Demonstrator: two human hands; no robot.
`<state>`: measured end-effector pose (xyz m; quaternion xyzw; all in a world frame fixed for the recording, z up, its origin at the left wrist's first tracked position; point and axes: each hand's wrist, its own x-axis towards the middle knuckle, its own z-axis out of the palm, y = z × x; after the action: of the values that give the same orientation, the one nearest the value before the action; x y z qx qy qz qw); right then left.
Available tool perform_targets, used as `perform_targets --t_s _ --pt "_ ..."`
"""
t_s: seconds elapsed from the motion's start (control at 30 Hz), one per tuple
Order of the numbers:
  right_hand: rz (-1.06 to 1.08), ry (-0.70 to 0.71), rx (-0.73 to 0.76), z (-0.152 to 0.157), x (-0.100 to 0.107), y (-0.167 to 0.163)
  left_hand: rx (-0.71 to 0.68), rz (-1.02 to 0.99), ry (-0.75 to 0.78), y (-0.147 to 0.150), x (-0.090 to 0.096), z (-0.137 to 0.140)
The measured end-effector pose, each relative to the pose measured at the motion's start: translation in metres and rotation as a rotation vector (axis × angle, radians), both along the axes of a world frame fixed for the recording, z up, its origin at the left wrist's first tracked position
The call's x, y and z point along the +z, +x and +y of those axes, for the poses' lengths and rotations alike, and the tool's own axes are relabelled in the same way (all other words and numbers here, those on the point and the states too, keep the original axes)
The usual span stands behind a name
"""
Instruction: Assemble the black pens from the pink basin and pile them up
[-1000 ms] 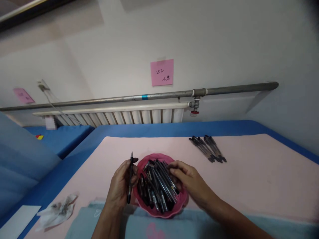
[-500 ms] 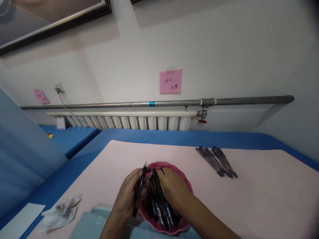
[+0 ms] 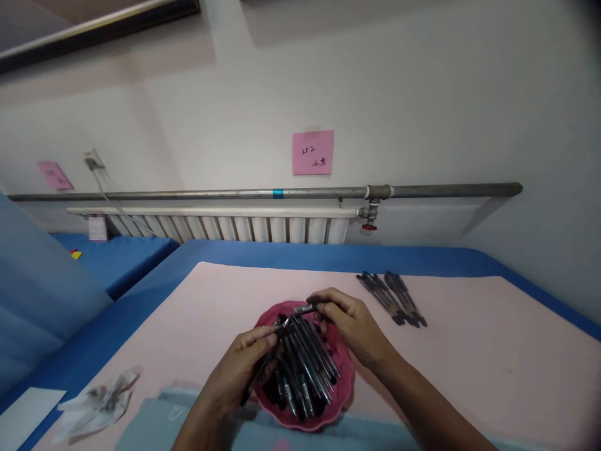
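Observation:
A black pen (image 3: 253, 383) slants through the closed fingers of my left hand (image 3: 237, 366), its tip end up at the fingertips. Pinched in my right hand (image 3: 352, 322) is a short dark piece with a pale side that looks like a pen cap (image 3: 304, 309). Both hands are over the pink scalloped bowl (image 3: 346, 382), the left at its near-left rim and the right at its far-right rim. Inside the bowl lie many black pen barrels (image 3: 312, 354) and several caps (image 3: 290, 398). My left fingers partly hide the pen.
Several pens (image 3: 394, 297) lie in two loose groups on the pink sheet (image 3: 446, 376) at right. A crumpled white tissue (image 3: 101, 401) and a white card (image 3: 28, 407) are at left. Light blue cloth (image 3: 150, 419) lies along the near edge. A radiator (image 3: 263, 228) stands behind.
My right hand has risen out of the pens toward the far-right rim and now holds the cap-like piece. My left hand keeps its pen. The view has shifted slightly.

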<state>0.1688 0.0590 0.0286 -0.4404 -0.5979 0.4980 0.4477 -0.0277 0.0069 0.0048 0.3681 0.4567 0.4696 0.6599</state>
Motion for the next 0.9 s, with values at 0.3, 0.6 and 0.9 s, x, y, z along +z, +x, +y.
perform_targets --t_s 0.3,0.6,0.9 --pt "-0.129 0.177 0.117 -0.003 0.002 0.0 -0.127 0.041 0.022 0.0 0.002 0.0" --pt "0.042 -0.118 0.196 -0.005 -0.002 -0.007 -0.19 -0.048 0.023 0.0 -0.001 -0.002" --pt "0.164 -0.231 0.162 -0.012 -0.009 -0.016 -0.079 0.001 0.012 0.009 0.001 0.0"
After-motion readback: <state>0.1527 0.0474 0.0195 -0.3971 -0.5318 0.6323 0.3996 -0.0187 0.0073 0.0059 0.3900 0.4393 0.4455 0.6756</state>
